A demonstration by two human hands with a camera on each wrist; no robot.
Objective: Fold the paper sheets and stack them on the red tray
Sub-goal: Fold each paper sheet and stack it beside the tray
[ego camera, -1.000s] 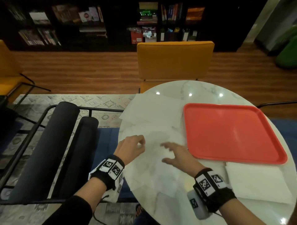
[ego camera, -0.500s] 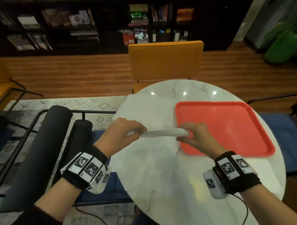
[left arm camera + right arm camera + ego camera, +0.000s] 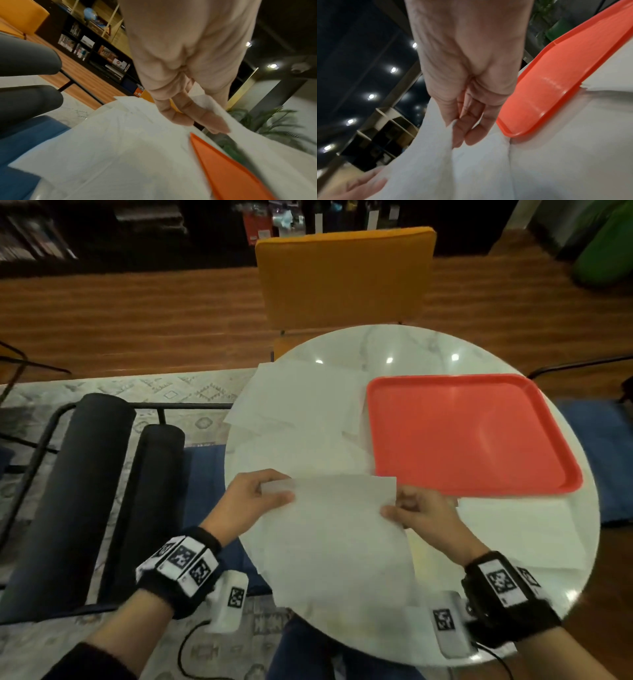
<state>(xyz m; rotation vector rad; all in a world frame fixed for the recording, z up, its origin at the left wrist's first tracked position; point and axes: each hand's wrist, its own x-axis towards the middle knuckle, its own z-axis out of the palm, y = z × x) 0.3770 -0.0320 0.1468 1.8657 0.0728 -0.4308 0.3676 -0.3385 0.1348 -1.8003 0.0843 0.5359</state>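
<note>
A white paper sheet [image 3: 339, 535] hangs lifted above the near side of the round marble table [image 3: 394, 344]. My left hand [image 3: 270, 494] pinches its upper left corner and my right hand [image 3: 399, 508] pinches its upper right corner. In the wrist views the left hand [image 3: 202, 117] and right hand [image 3: 458, 129] pinch the sheet's [image 3: 436, 162] edge between thumb and fingers. More loose sheets [image 3: 301, 405] lie overlapping on the table's left half. The red tray [image 3: 472, 436] sits on the right half with nothing on it. Another sheet [image 3: 524, 532] lies in front of the tray.
An orange chair [image 3: 342, 275] stands behind the table. A black-framed seat with dark bolsters [image 3: 96, 481] and a blue cushion [image 3: 202, 484] stands close on the left. A patterned rug [image 3: 120, 392] and wooden floor lie beyond, and dark bookshelves line the back wall.
Both hands took hold of a sheet from the pile, raised it and drew it back towards me. It now hangs unrolled between them over the table's near side.
</note>
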